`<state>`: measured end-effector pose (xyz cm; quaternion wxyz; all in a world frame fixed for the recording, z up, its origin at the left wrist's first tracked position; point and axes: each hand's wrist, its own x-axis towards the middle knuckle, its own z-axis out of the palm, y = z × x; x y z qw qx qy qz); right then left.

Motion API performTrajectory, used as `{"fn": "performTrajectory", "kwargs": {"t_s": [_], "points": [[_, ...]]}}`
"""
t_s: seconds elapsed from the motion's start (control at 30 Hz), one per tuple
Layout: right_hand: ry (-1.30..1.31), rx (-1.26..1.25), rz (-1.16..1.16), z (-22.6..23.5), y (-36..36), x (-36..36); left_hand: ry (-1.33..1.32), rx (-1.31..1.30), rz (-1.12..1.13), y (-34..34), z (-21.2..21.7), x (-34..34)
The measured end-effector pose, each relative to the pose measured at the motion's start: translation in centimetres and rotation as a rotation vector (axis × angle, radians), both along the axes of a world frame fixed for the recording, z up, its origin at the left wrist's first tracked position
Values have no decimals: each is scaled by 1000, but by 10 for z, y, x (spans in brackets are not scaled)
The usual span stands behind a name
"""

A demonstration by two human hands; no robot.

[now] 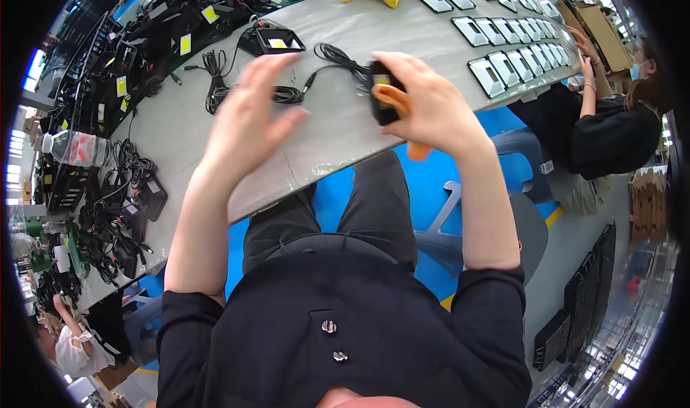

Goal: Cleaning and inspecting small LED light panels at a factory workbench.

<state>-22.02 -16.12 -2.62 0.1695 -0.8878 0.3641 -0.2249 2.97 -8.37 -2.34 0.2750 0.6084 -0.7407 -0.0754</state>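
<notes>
A small black lamp unit [383, 92] is clasped in the right hand [424, 103], lifted clear of the grey table [338, 131], apparently so that its face can be turned toward the eyes. From the grip, its black cable [334, 59] trails away onto the table. The left hand [248, 121], blurred, is held spread and empty just beside it. An orange piece [402, 110] is partly hidden under the right fingers.
</notes>
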Motion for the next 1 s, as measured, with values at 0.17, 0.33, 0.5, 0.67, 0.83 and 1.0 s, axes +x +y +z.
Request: {"fn": "performTrajectory", "kwargs": {"t_s": [0.17, 0.33, 0.5, 0.67, 0.83, 1.0], "points": [[-51, 156, 123, 0, -5, 10, 354, 350, -237, -13, -12, -39], [-690, 824, 112, -2, 6, -46, 324, 300, -254, -18, -20, -48], [-966, 993, 82, -38, 26, -57, 388, 296, -312, -29, -27, -62], [-1159, 928, 122, -37, 30, -55, 461, 382, -286, -45, -31, -72], [-1216, 905, 153, -37, 28, -54, 191, 245, -210, -46, -32, -87], [-1352, 814, 391, -37, 33, -62, 522, 370, -221, -23, -18, -82]]}}
